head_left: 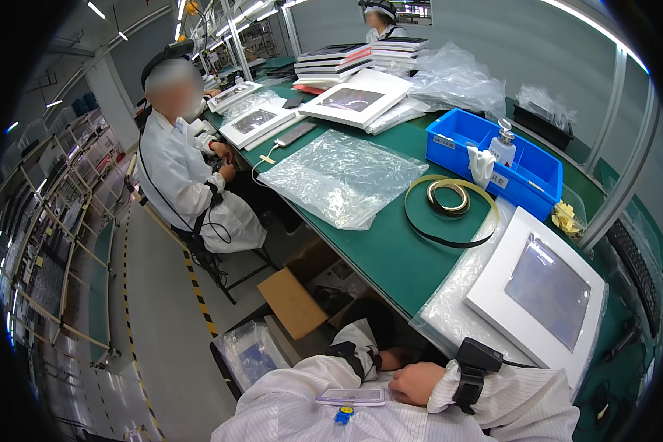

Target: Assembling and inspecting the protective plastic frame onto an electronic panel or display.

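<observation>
Can see right hand and left hand near five o'clock, cannot tell the grip of either, then white framed panel at four on clear plastic over green tabletop, blue bin past two, stacked panels at twelve, grey wall at one.

Can make out dark characters on a pale label on the front of the blue bin, plus a smaller label toward its left end. Can't really read the tiny print on the pump bottle in the bin, or anything on the badge well below the bin.
</observation>
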Tool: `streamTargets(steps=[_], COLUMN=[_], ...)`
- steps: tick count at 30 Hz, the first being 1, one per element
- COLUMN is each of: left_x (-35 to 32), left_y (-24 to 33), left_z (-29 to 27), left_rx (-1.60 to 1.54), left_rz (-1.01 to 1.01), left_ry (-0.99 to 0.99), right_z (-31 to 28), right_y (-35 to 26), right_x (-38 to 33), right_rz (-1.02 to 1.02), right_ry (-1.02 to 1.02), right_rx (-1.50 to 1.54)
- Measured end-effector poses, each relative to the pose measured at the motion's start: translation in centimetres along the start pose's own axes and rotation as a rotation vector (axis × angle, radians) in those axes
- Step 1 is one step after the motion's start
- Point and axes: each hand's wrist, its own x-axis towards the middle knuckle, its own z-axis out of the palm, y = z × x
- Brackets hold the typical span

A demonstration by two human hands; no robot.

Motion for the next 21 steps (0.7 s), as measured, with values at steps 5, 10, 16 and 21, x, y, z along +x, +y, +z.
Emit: streamTargets(steps=[5,10,16,21], left_x=[0.2,3.0,-1.0,-1.0], left_y=[0.7,-7.4,3.1,2.6], left_z=[0.1,3.4,-1.1,-1.0], left_rx=[0.056,0.101,0.027,0.035], left_rz=[0.087,0.065,-0.058,-0.013], left_ry=[0.11,0.126,0.038,0.007], right_z=[0.0,0.0,-0.3,0.7], right_y=[0.5,0.0,0.2,0.5], right_x=[-0.2,0.5,-0.1,0.2], right_rz=[0.029,0.003,-0.005,-0.021], right_ry=[-0.032,-0.031,0.018,0.026], right_rx=[-0.023,-0.014,0.027,0.05])
